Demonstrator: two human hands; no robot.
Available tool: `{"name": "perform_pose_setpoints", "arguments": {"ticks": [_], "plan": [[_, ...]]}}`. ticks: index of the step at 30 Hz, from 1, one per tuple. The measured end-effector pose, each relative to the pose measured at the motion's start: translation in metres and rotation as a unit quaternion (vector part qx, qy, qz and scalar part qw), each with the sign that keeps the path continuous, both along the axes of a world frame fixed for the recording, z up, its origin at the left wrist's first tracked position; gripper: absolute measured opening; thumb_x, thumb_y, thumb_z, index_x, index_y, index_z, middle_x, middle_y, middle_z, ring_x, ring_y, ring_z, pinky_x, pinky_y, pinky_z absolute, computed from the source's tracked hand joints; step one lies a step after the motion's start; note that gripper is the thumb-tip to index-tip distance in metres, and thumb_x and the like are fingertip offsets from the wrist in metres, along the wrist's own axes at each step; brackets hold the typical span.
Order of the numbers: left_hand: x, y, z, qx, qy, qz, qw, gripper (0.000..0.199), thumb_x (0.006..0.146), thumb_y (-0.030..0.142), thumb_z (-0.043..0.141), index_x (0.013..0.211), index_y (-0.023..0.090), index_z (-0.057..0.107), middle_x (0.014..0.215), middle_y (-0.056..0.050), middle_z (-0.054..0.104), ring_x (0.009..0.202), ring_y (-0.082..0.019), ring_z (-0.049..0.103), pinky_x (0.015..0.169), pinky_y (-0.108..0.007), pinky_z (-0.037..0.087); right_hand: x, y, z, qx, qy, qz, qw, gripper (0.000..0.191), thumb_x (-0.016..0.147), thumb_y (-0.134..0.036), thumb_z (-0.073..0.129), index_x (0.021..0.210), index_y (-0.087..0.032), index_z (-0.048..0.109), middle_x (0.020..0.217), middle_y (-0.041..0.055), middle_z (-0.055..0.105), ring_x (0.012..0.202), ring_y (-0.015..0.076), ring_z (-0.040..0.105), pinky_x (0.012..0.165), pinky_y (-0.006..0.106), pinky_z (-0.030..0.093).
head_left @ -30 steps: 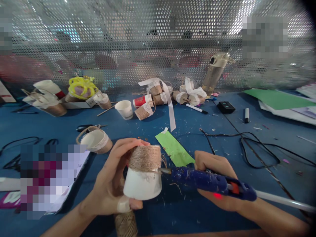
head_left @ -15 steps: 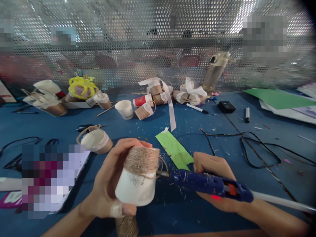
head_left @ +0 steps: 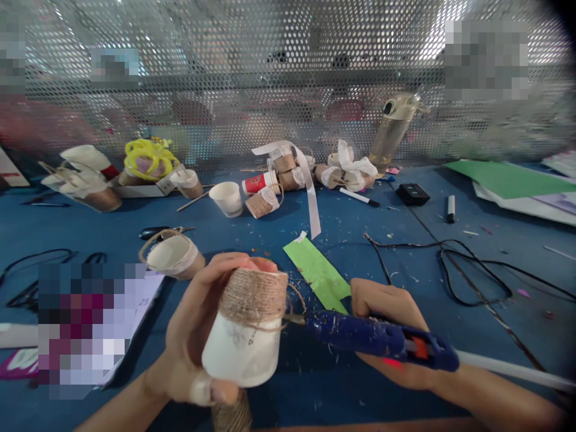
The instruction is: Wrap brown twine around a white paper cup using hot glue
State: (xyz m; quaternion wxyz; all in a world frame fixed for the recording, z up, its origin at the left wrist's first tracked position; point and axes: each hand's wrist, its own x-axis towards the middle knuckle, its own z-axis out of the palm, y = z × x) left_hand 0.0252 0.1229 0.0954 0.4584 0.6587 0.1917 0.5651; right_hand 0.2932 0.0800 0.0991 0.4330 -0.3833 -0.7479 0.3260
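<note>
At seven o'clock in the view, the left hand (head_left: 186, 336) pinches a white paper cup (head_left: 243, 355) partly wrapped in rough brown string (head_left: 254, 294). At its three o'clock, the right hand (head_left: 390, 309) grips a dark blue plastic glue gun (head_left: 351, 333), which might burn skin if the cup slips.

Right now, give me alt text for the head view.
The left hand holds a white cup partly wrapped in twine, while the right hand holds a blue glue gun, nozzle close to the twine. Behind, other cups sit on a blue table.
</note>
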Motion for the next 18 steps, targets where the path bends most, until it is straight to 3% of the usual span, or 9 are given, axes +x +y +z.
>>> {"name": "perform_pose_setpoints", "arguments": {"ticks": [4, 8, 11, 14, 16, 17, 18], "plan": [[0.0027, -0.0023, 0.0038, -0.005, 0.009, 0.014, 1.0, 0.082, 0.065, 0.065, 0.08, 0.131, 0.022, 0.056, 0.119, -0.008, 0.049, 0.112, -0.032, 0.059, 0.09, -0.041, 0.06, -0.0008, -0.0005, 0.0008, 0.0, 0.005, 0.003, 1.0, 0.032, 0.074, -0.016, 0.064, 0.071, -0.022, 0.032, 0.066, -0.0064, 0.038, 0.056, 0.0086, 0.034, 0.052, 0.024, 0.024], [0.0083, -0.0044, 0.0061, -0.011, -0.019, -0.003, 1.0, 0.073, 0.078, 0.07, 0.063, 0.132, 0.022, 0.055, 0.115, -0.009, 0.048, 0.112, -0.033, 0.058, 0.093, -0.048, 0.059, -0.0003, -0.0028, 0.0011, -0.009, 0.015, 0.008, 1.0, 0.032, 0.073, -0.019, 0.063, 0.07, -0.022, 0.031, 0.065, -0.006, 0.037, 0.056, 0.0097, 0.033, 0.053, 0.025, 0.024], [0.0095, -0.0052, 0.0043, -0.018, -0.009, 0.007, 1.0, 0.074, 0.073, 0.067, 0.07, 0.131, 0.023, 0.055, 0.115, -0.01, 0.048, 0.112, -0.035, 0.057, 0.091, -0.051, 0.059, -0.0004, -0.0028, 0.0018, -0.008, 0.018, 0.01, 1.0, 0.032, 0.073, -0.018, 0.064, 0.07, -0.022, 0.031, 0.065, -0.006, 0.037, 0.056, 0.0094, 0.033, 0.052, 0.025, 0.024], [0.0084, -0.0047, 0.0034, -0.014, -0.01, 0.017, 1.0, 0.075, 0.072, 0.067, 0.072, 0.13, 0.022, 0.056, 0.116, -0.01, 0.049, 0.111, -0.035, 0.058, 0.086, -0.046, 0.06, -0.0003, -0.0006, 0.0013, -0.009, 0.005, 0.002, 1.0, 0.031, 0.074, -0.017, 0.063, 0.07, -0.022, 0.033, 0.066, -0.006, 0.037, 0.056, 0.0092, 0.033, 0.052, 0.025, 0.024], [0.0071, -0.0033, 0.0041, -0.005, -0.018, 0.04, 0.999, 0.076, 0.071, 0.068, 0.072, 0.129, 0.02, 0.057, 0.115, -0.008, 0.051, 0.11, -0.032, 0.058, 0.086, -0.043, 0.06, 0.0002, 0.0016, -0.0004, -0.012, -0.002, -0.009, 1.0, 0.03, 0.076, -0.016, 0.062, 0.07, -0.022, 0.033, 0.066, -0.006, 0.038, 0.056, 0.0092, 0.033, 0.052, 0.025, 0.025], [0.0063, -0.0023, 0.0047, -0.017, 0.017, 0.035, 0.999, 0.076, 0.07, 0.063, 0.077, 0.129, 0.02, 0.056, 0.116, -0.008, 0.052, 0.113, -0.033, 0.057, 0.094, -0.045, 0.057, 0.0006, 0.003, -0.0015, -0.013, -0.004, -0.019, 1.0, 0.029, 0.077, -0.015, 0.061, 0.07, -0.022, 0.033, 0.067, -0.0058, 0.038, 0.056, 0.0094, 0.034, 0.052, 0.025, 0.025], [0.0054, -0.0011, 0.0053, 0.004, -0.012, 0.047, 0.999, 0.075, 0.071, 0.068, 0.072, 0.128, 0.021, 0.057, 0.114, -0.008, 0.052, 0.111, -0.031, 0.057, 0.093, -0.044, 0.057, 0.0011, 0.0045, -0.0027, -0.012, -0.007, -0.031, 0.999, 0.029, 0.077, -0.013, 0.06, 0.07, -0.022, 0.033, 0.067, -0.0055, 0.039, 0.056, 0.0097, 0.034, 0.052, 0.025, 0.026]]}}
